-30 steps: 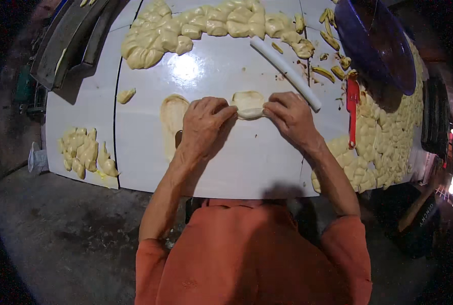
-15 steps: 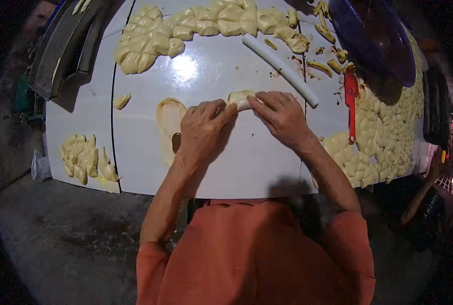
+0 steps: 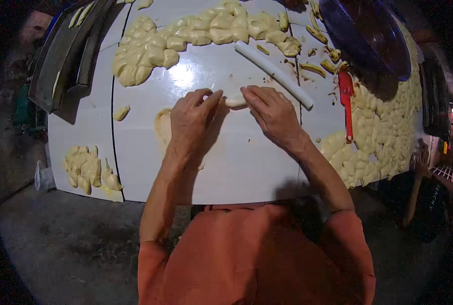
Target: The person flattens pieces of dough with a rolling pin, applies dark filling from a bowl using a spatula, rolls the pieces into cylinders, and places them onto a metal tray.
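Note:
A small pale roll of dough [image 3: 235, 102] lies between my hands at the middle of the white table [image 3: 236, 168]. My left hand [image 3: 193, 114] has its thumb and bent fingers at the roll's left end. The fingers of my right hand [image 3: 273, 112] press together on its right end. Under my left wrist, partly covered, is a flattened oval of dough [image 3: 163, 128] with a brownish smear. Beyond the right hand, a white rolling pin [image 3: 275, 75] lies slantwise.
Dough pieces [image 3: 201, 28] line the far side, with more spread at the right [image 3: 379, 132] and front left [image 3: 84, 165]. A red spatula [image 3: 346, 101] lies near a big dark blue basin [image 3: 369, 40]. Metal troughs [image 3: 66, 56] stand far left; another person's arm [image 3: 414, 195] shows at right.
The small dough has gone from a flat, open-topped piece to a narrower, closed roll. My left hand has shifted slightly left and away from me, covering more of the flattened oval.

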`<state>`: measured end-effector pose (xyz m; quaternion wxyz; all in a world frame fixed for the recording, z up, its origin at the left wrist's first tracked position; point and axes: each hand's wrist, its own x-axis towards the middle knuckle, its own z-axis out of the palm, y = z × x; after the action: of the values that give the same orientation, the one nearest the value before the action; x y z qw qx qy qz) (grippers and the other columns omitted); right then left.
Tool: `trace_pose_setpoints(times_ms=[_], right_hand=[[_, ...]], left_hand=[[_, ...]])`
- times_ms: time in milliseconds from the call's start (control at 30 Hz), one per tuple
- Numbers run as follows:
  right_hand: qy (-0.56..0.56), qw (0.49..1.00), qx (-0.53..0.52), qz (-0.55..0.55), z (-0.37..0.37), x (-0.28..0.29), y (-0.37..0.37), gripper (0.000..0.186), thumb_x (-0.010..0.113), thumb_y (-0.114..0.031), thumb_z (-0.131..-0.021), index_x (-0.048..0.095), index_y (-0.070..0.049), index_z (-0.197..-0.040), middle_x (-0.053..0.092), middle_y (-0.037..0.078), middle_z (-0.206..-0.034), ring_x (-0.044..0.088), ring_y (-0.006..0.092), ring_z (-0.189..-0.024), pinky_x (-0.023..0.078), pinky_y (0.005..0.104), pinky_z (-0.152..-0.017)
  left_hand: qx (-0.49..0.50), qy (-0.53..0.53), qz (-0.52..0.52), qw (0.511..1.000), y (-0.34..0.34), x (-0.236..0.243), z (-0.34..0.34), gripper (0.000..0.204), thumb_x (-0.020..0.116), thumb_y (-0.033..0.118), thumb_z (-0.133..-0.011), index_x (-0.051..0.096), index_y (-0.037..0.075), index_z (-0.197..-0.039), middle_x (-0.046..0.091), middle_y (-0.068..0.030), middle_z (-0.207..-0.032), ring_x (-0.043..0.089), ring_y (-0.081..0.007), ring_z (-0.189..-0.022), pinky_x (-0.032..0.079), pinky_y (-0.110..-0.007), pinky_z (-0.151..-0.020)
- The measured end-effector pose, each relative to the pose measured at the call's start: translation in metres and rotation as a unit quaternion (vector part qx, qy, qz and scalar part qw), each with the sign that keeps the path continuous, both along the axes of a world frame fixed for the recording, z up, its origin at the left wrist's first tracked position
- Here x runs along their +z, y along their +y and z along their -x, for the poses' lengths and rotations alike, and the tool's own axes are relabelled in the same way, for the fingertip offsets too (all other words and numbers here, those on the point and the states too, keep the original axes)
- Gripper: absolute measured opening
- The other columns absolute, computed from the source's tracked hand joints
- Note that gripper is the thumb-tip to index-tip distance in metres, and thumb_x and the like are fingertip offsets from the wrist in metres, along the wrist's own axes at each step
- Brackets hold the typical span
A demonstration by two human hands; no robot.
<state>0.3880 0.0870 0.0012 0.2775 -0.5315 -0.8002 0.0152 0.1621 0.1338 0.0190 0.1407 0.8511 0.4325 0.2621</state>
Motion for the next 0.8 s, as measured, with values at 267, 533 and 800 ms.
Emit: trace_pose_setpoints(times_ms=[267,533,800], right_hand=[[0.041,0.997,0.035,0.050,-0.002,-0.006,0.019,0.024,0.066,-0.013,-0.089,0.068,-0.005,-0.112,0.068,0.011,-0.100,0.066,0.0298,-0.095,0.053,0.0416,-0.083],[0.072,0.987,0.075,0.125,-0.016,0.043,-0.042,0.024,0.069,-0.020,-0.090,0.066,-0.008,-0.110,0.064,0.009,-0.098,0.064,0.0292,-0.094,0.052,0.0426,-0.083],[0.129,0.977,-0.130,0.108,-0.058,0.039,-0.081,0.027,0.077,-0.013,-0.086,0.070,-0.005,-0.111,0.070,0.011,-0.111,0.068,0.0299,-0.099,0.054,0.0420,-0.087]], left_hand=[[-0.011,0.007,0.022,1.000,0.006,0.009,-0.025,0.021,0.080,0.017,-0.084,0.074,0.007,-0.102,0.069,-0.0107,-0.095,0.065,-0.0302,-0.085,0.052,-0.042,-0.074],[-0.107,0.029,0.079,0.991,-0.037,0.029,0.000,0.026,0.078,0.007,-0.080,0.075,0.013,-0.105,0.070,-0.0058,-0.096,0.067,-0.0275,-0.086,0.052,-0.041,-0.075],[-0.054,0.025,0.094,0.994,-0.073,0.029,-0.007,0.042,0.082,0.012,-0.079,0.073,0.011,-0.121,0.069,-0.0110,-0.115,0.067,-0.0285,-0.095,0.054,-0.040,-0.078]])
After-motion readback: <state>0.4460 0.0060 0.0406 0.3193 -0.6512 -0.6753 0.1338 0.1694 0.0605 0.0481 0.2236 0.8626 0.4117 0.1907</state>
